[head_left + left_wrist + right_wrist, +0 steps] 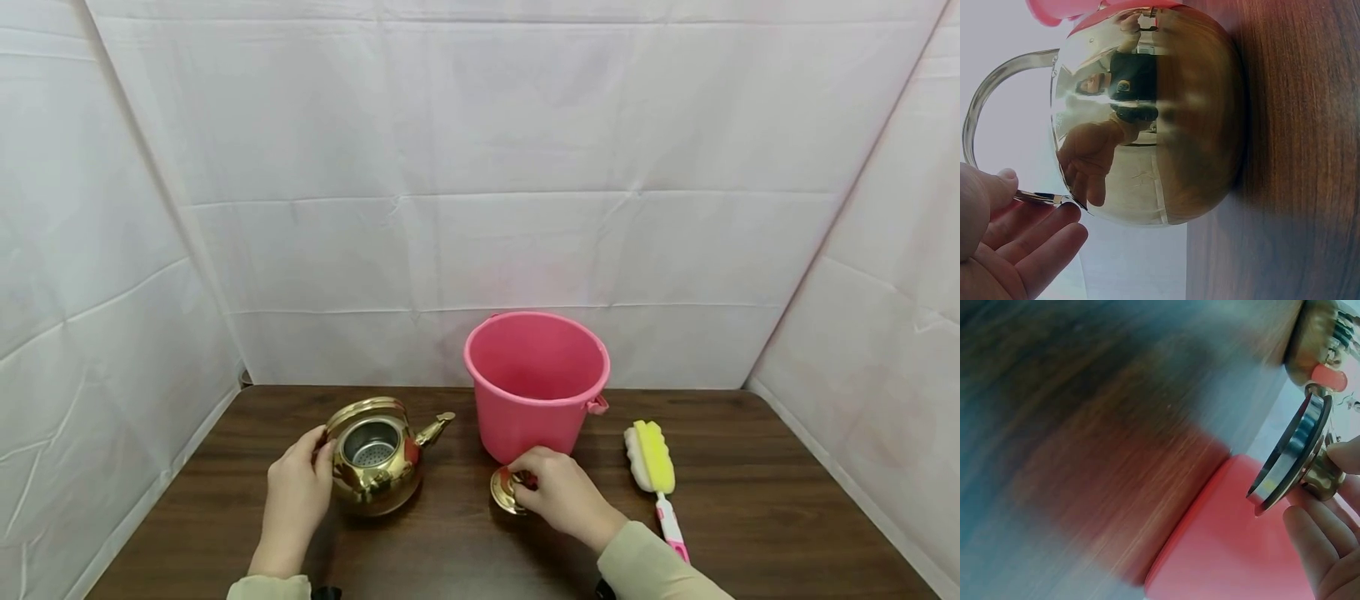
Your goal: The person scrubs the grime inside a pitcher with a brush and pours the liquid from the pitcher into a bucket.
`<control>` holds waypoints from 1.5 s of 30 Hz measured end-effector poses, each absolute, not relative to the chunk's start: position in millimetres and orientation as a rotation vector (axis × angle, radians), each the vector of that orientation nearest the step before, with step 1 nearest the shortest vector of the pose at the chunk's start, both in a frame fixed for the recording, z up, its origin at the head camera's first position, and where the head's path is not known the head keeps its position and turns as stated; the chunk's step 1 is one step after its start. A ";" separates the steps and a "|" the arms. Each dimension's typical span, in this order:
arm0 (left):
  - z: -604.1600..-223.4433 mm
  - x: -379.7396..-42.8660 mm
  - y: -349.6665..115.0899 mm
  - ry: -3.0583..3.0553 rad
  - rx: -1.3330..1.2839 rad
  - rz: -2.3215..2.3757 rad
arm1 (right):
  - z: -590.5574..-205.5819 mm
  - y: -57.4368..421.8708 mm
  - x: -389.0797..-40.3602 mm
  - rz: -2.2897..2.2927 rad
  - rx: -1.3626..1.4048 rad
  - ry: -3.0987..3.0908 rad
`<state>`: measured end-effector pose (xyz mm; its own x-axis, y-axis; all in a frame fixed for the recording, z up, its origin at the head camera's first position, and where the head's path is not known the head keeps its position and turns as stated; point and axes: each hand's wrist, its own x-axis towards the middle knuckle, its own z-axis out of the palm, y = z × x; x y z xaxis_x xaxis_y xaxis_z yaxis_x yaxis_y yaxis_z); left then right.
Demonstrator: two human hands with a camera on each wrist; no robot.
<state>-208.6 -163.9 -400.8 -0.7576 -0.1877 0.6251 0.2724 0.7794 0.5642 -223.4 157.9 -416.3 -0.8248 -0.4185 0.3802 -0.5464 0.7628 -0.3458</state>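
A shiny gold kettle (384, 492) stands on the left part of the table, its top uncovered and a perforated strainer (372, 454) visible inside. My left hand (298, 482) pinches the kettle's arched handle (1004, 72) near its lower end, between thumb and fingers. To the right, my right hand (562, 493) grips the gold kettle lid (501, 493) by its knob (1322, 478). In the right wrist view the lid is raised off the table, its steel inner rim showing. The spout points right, toward the bucket.
A pink bucket (495, 421) stands upright behind the lid, close to my right hand. Right of it lies a brush with a yellow and white sponge head (656, 458) and a pink and white handle (670, 521). White cloth (510, 150) surrounds the dark wooden table (757, 492).
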 end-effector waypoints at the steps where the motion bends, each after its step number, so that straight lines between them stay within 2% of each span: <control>1: -400.6 -208.8 -163.8 -2.275 -0.062 -0.859 | -416.2 158.8 -223.4 0.650 0.746 -2.683; 45: -400.1 -209.9 -165.8 -2.317 -0.044 -0.886 | -418.8 186.4 -224.1 0.589 0.627 -2.799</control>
